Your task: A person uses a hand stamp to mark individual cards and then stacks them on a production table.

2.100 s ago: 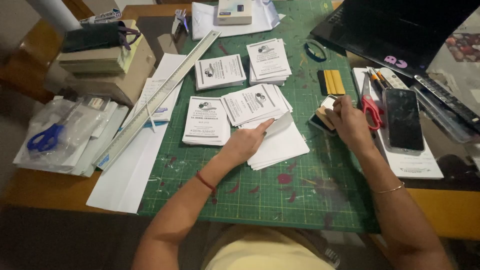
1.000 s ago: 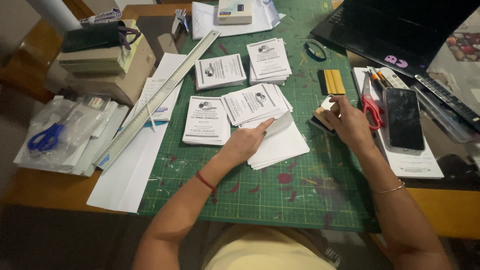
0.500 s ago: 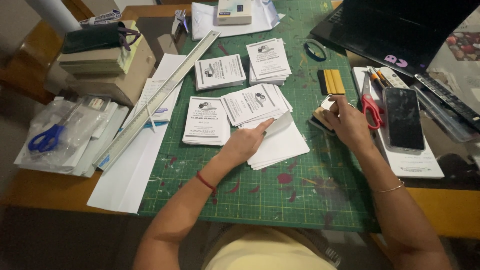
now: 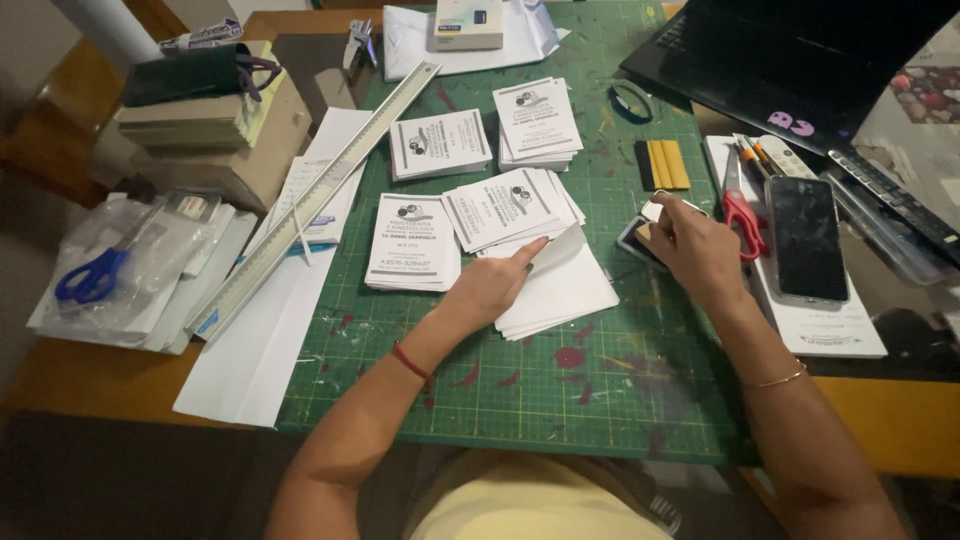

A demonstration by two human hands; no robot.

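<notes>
The left hand [image 4: 490, 285] is resting on the green cutting mat [image 4: 520, 390], its fingers pressing down on a stack of blank white sheets [image 4: 560, 290]; the index finger is reaching forward along the upturned top sheet, so this grip is flat and open rather than closed around anything. The blank stack is lying near the middle of the mat, just below a fanned pile of printed cards [image 4: 510, 208]. Three more piles of printed cards are sitting nearby: one [image 4: 412, 240] to the left of the hand, one [image 4: 438, 143] above that, and one [image 4: 536, 122] further up the mat.

The right hand [image 4: 695, 250] is curling over a small dark object [image 4: 634, 240] at the mat's right edge, fingers closing on it; it is possibly a small tool or case, but the hand is hiding most of it. Just beside this hand, red-handled scissors [image 4: 742, 215] and a dark phone [image 4: 805, 238] are lying on white paper. A yellow squeegee [image 4: 662, 164] is lying above the hand. A long metal ruler [image 4: 320, 195] is running diagonally along the mat's left edge, and blue scissors [image 4: 90, 278] are lying on plastic sleeves at the far left of the table [image 4: 90, 385].
</notes>
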